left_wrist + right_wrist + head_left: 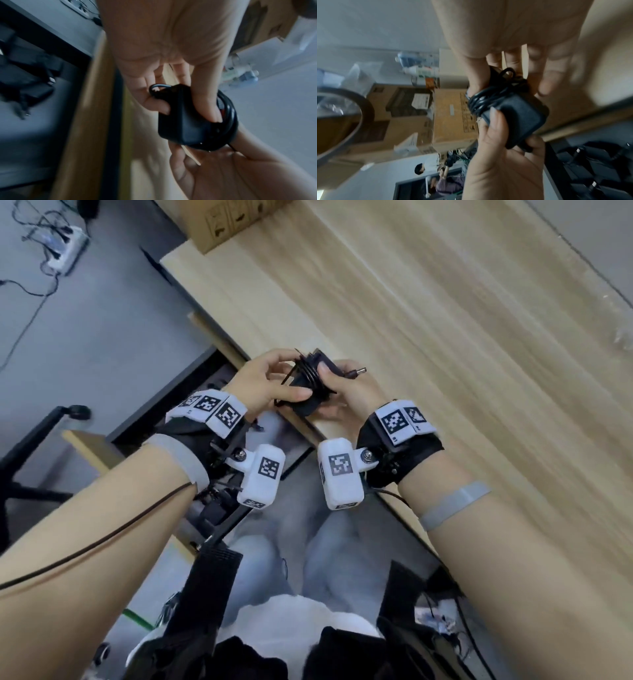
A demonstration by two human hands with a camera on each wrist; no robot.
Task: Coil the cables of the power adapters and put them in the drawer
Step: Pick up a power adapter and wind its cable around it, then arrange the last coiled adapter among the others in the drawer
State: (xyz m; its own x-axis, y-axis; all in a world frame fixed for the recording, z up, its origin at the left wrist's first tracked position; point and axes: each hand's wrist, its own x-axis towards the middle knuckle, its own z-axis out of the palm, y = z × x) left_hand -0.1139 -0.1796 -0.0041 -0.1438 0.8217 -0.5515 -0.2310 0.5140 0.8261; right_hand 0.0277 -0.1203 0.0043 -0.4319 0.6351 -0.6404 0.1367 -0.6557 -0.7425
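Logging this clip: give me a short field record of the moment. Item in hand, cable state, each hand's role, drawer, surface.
item: black power adapter, held over the desk edge
cable: cable wound around the adapter body, barrel plug sticking out free
left hand: left hand grips the adapter
right hand: right hand grips the adapter, thumb on the turns
drawer: drawer open below the desk, dark adapters already inside
surface: wooden desk

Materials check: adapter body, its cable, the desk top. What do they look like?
Power adapter: looks like black moulded plastic, matte, finely grained face, rounded corners.
Cable: thin black cord wrapped around the adapter, slight sheen, probably rubber or PVC jacket; its barrel plug has a metallic-looking tip.
Desk top: pale wood grain, matte; likely laminate or veneer, can't tell which.
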